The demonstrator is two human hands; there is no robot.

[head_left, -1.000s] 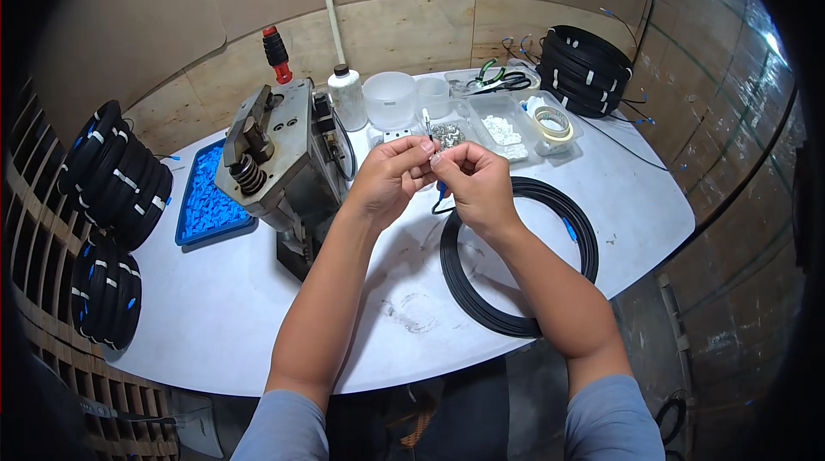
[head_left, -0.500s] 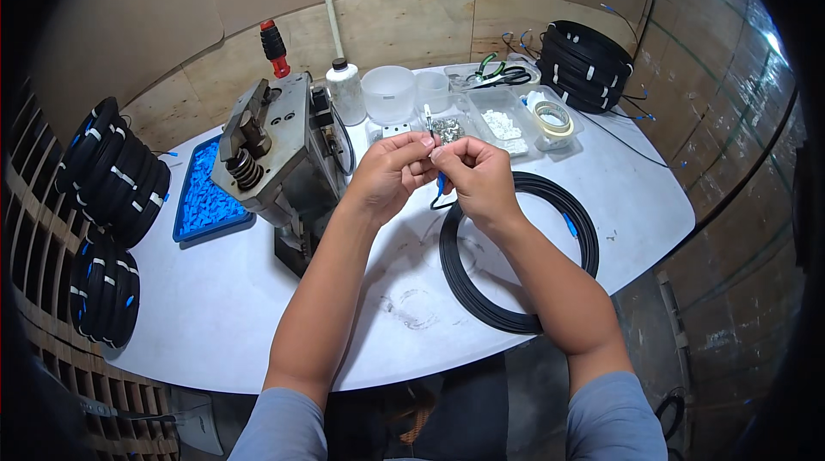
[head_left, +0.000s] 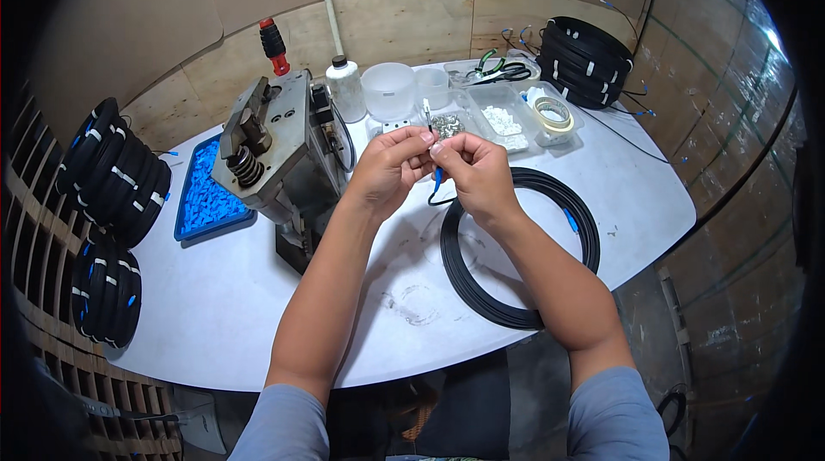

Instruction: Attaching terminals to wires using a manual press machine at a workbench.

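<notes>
Head view: left hand (head_left: 388, 170) and right hand (head_left: 475, 170) both pinch cable end (head_left: 436, 177); cable coil (head_left: 518, 246) at 4 o'clock; fitting seemingly unfinished, press (head_left: 279, 152) untouched.

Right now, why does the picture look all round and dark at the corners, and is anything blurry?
In the head view, the fisheye lens bends straight edges, so the white table curves and the corners go black. Light is bright and even with soft shadows. The left hand, right hand and black cable coil look sharp.
</notes>
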